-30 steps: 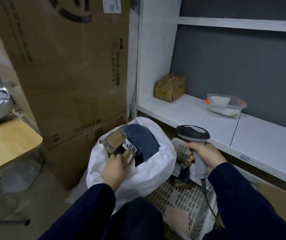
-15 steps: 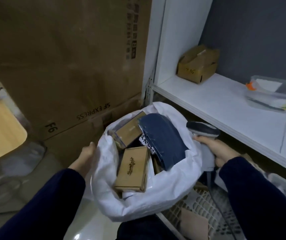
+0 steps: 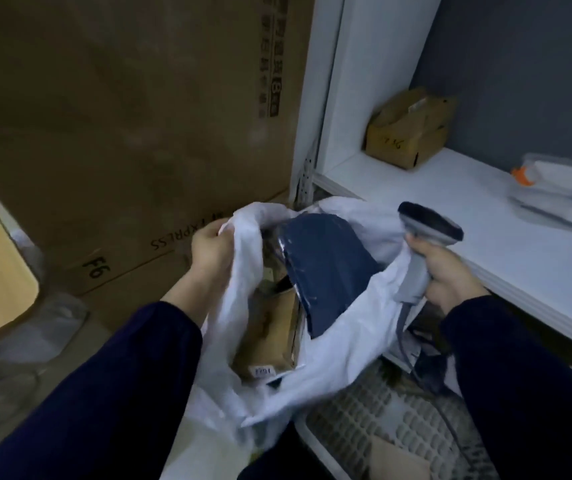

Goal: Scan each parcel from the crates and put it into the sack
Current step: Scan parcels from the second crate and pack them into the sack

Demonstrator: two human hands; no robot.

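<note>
- White shelf (image 3: 450, 202) on the right, big cardboard box (image 3: 121, 116) behind, and the sack (image 3: 343, 341) between them with its mouth up. Hands?
- Sack's left rim is in the left hand (image 3: 213, 249), fingers curled round the cloth. Grip of the right hand (image 3: 450, 275) is wrapped round the scanner (image 3: 430, 230) (rim cloth bunches against it, pinch unclear).
- Parcels?
- Both the blue parcel (image 3: 326, 268) and the brown box (image 3: 270, 334) are inside the sack, long axes upright. Next pick looks like the crate (image 3: 381, 420), low right under the scanner hand. That side's nearer, but busy.
</note>
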